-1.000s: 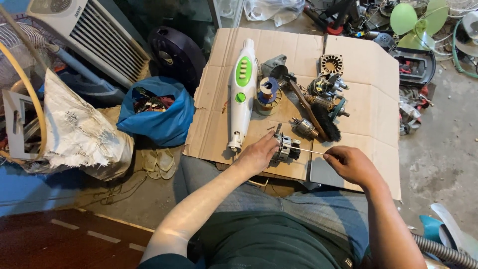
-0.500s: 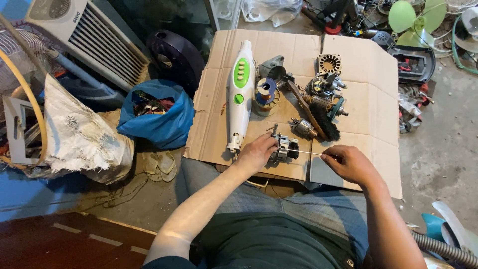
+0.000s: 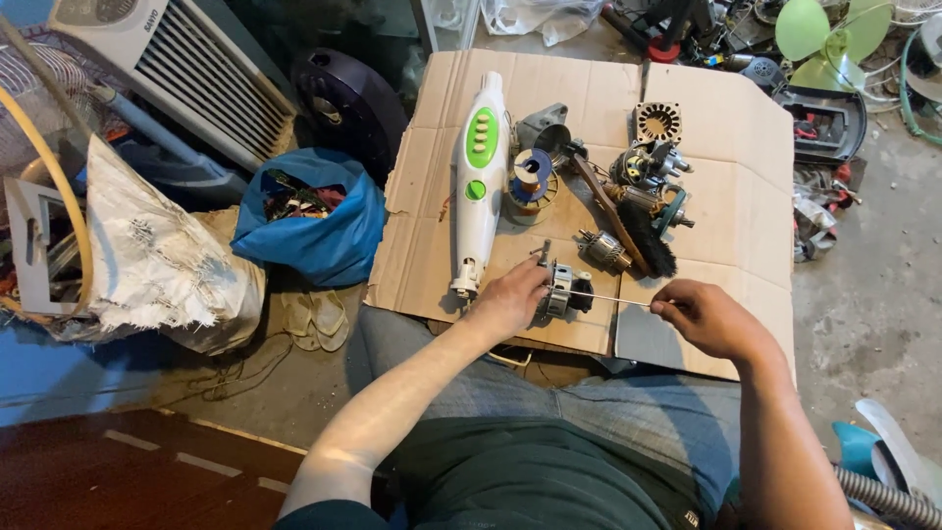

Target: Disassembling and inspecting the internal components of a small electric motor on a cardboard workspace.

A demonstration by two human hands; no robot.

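- The left hand is pressing down on a small electric motor, its fingers curled closed around the motor's body, seemingly to keep it from shifting on the cardboard sheet.
- The right hand is pinching a thin metal rod between thumb and fingertips, fingers narrow and closed on its end; the rod is running level from the motor to that hand, in line with the motor's axis.
- The motor is lying at the near edge of the cardboard, just in front of the person's knees, with the rod sticking out of its right side.
- A long white and green handheld appliance is lying lengthwise just left of the left hand, its tip close to the wrist.
- A spool of wire, a black brush, a small wound rotor and more motor parts are crowding the cardboard just beyond the motor, leaving little room behind it.
- A blue bag of scraps and a white sack are sitting on the floor to the left, well apart from the hands.
- A green fan is standing far off at the upper right among loose clutter.
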